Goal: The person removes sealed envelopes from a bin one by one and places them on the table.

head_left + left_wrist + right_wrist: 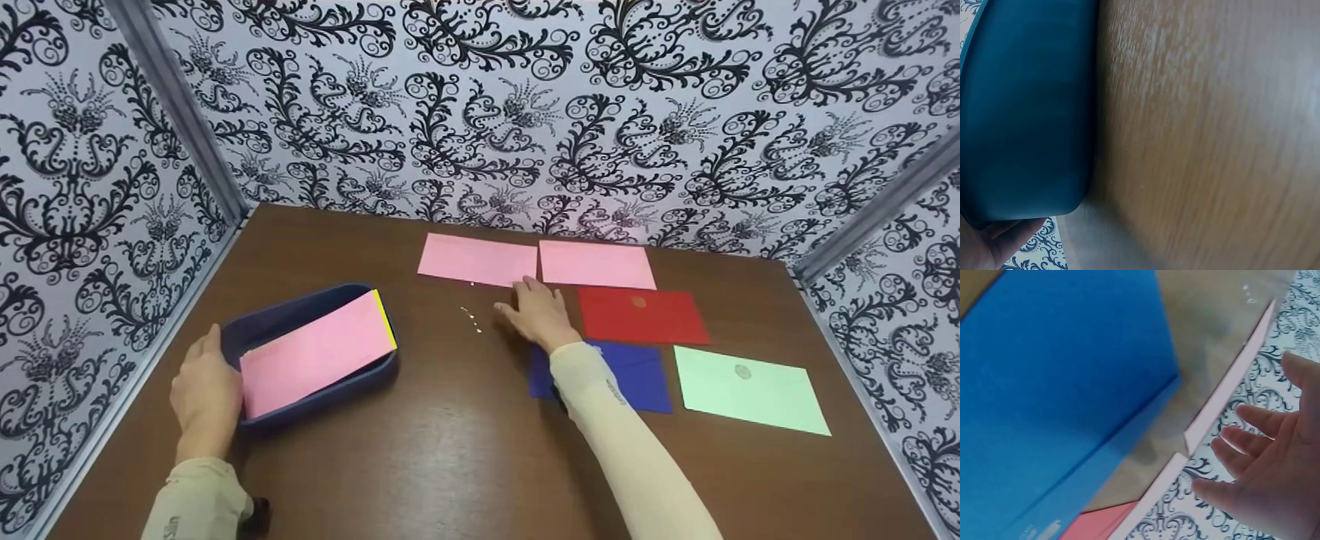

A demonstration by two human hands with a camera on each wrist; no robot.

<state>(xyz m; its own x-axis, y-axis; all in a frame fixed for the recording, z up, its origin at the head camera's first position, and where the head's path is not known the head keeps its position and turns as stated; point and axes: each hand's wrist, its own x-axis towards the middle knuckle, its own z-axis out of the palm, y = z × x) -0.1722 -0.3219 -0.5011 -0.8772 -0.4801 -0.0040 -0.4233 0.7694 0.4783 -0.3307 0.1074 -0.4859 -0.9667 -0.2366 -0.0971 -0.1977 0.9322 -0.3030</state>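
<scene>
At the left of the head view, my left hand (206,390) holds the near-left end of a dark blue plastic bin (319,409). A pink envelope (319,352) lies slanted in that bin, a yellow edge (385,319) showing under it. The left wrist view has the bin's outer wall (1027,112) with my fingers (1013,239) against its end. Spread and holding nothing, my right hand (541,311) reaches over the table, fingertips by the near edge of the left pink envelope (480,259). Beneath my right wrist is a blue envelope (630,379), partly hidden by the sleeve.
Another pink envelope (596,264) lies at the back, beside the left one. A red envelope (645,315) and a pale green envelope (750,390), both with round seals, lie to the right. Small shiny bits (471,319) dot the brown table (450,450). Patterned walls (495,112) enclose it.
</scene>
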